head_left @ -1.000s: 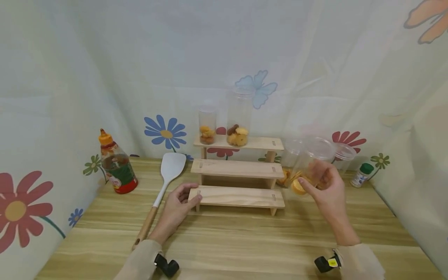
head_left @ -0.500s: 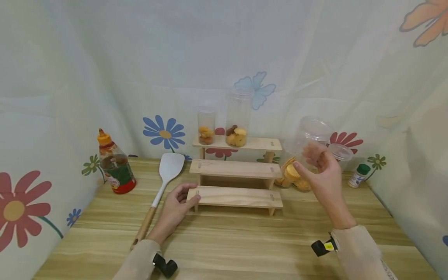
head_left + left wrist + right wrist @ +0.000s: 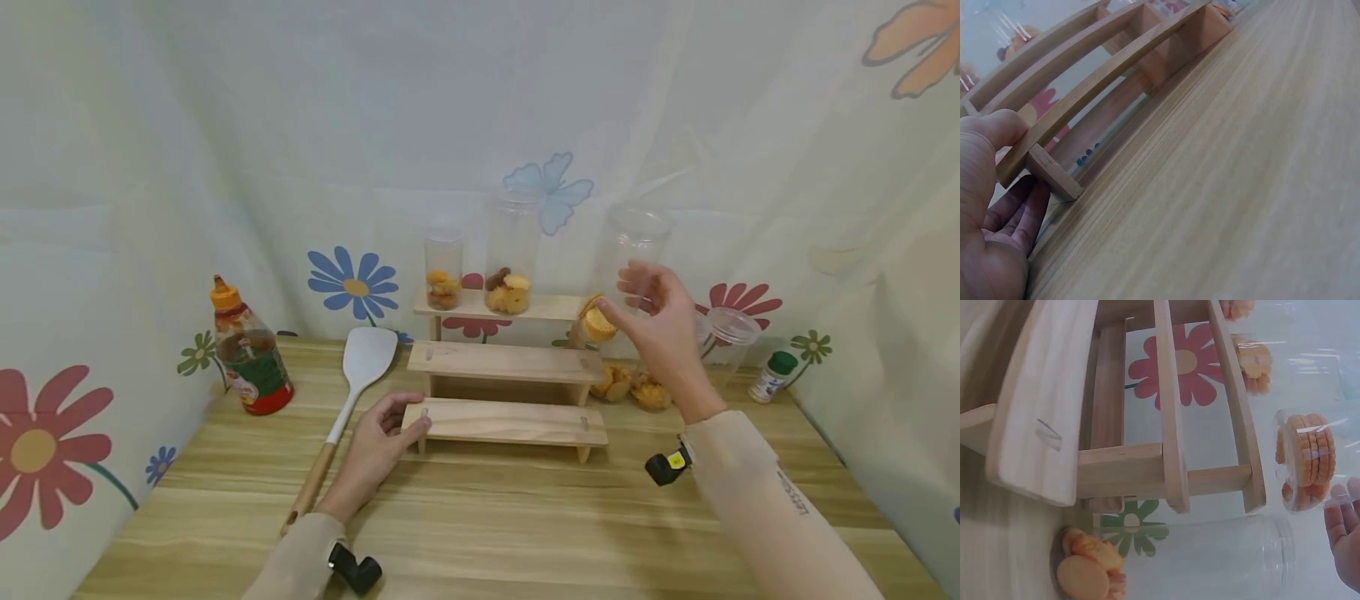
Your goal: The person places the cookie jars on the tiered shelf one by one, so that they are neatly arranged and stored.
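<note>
**Right hand (image 3: 663, 325) holds a clear jar (image 3: 632, 254) up beside the wooden stand (image 3: 510, 360)**

The right forearm (image 3: 772, 492) reaches forward and inward from the lower right, the hand raised well above the table (image 3: 525, 521). Its grip is closed round the clear jar, thumb on the near side and fingers curled behind. The clear jar is in the air near the right end of the top shelf (image 3: 555, 307), apart from it in the right wrist view, and tilts with its rim to the right. Round biscuits (image 3: 600, 323) sit at its bottom.

The left hand (image 3: 378, 443) stays low, its forearm slanting in from the lower left. Its grip pinches the left end of the lowest shelf (image 3: 510, 423), thumb on top, fingers underneath.
</note>
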`<state>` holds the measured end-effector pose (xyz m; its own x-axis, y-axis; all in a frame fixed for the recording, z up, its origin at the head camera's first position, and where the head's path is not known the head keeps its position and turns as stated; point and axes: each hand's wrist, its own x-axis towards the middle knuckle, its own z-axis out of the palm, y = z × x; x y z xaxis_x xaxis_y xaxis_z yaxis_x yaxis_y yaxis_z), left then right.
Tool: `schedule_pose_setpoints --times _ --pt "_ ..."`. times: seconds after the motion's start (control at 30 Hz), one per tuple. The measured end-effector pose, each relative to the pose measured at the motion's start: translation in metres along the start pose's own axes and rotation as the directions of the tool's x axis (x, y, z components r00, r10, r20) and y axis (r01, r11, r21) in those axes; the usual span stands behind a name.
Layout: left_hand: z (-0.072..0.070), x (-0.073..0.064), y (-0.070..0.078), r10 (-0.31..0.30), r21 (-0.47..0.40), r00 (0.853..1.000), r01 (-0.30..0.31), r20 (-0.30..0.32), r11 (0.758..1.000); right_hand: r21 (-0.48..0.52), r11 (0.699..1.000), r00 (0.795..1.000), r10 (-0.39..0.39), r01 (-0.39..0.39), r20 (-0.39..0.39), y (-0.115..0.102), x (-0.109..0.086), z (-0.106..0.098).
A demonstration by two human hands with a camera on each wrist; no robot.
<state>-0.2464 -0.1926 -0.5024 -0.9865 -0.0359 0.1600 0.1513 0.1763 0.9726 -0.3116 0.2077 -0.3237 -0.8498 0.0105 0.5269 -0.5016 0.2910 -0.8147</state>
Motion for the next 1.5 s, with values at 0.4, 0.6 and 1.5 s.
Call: schedule_pose_setpoints --times 0.4,0.6,1.5 --pt "0.000 -0.001 0.001 -0.003 0.006 1.000 0.003 -0.005 1.000 -0.058 0.998 0.999 0.039 -0.039 0.007 0.008 0.034 0.025" --pt "0.000 0.000 0.000 0.001 -0.009 1.000 -0.001 0.003 1.000 -0.043 0.998 0.998 0.053 -0.053 0.015 0.012 0.039 0.034" --pt "0.000 0.001 -0.001 0.006 -0.022 1.000 -0.006 -0.001 1.000 -0.130 0.984 0.991 0.127 -0.122 0.035 0.010 0.048 0.041"
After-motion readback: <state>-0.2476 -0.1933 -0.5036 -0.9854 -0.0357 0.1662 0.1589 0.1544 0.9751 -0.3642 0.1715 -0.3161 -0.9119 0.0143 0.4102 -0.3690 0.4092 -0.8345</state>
